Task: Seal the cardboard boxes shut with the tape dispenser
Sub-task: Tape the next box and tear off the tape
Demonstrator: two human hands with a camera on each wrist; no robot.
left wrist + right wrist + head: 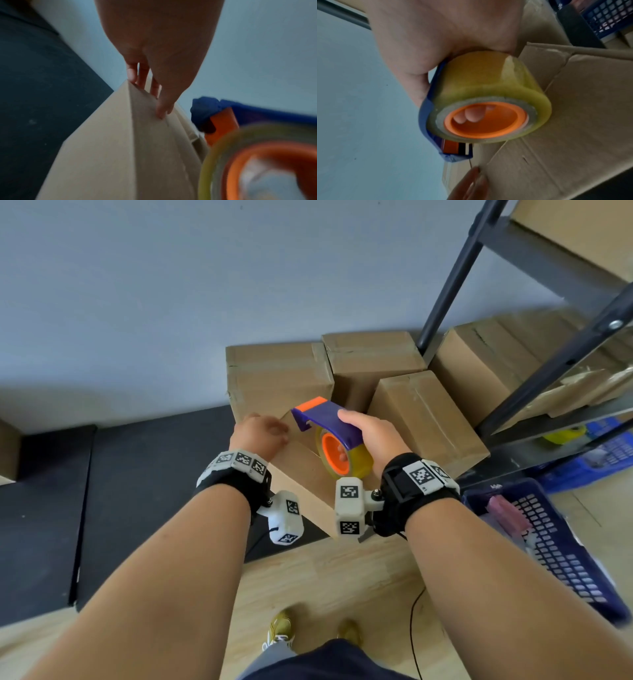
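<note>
We stand on a pale wooden floor (pixel 342 577) before a grey wall (pixel 171 285), with a black mat (pixel 137 474) on the left and a dark metal rack (pixel 548 354) on the right. Several closed cardboard boxes (pixel 373 354) lie against the wall, and a blue basket (pixel 555 542) sits near the rack. No writing can be read; only square black-and-white markers on the wrist bands.

Nearest to us is one cardboard box (pixel 301 470), tilted. Our left hand (pixel 258 434) reaches forward, its straight fingertips (pixel 162 112) pressing on the upper flap by the corner. Our right hand (pixel 371 436) is curled round the blue and orange tape dispenser (pixel 329 414), fingers inside the orange core, holding the yellowish tape roll (pixel 488 83) just above that box.
</note>
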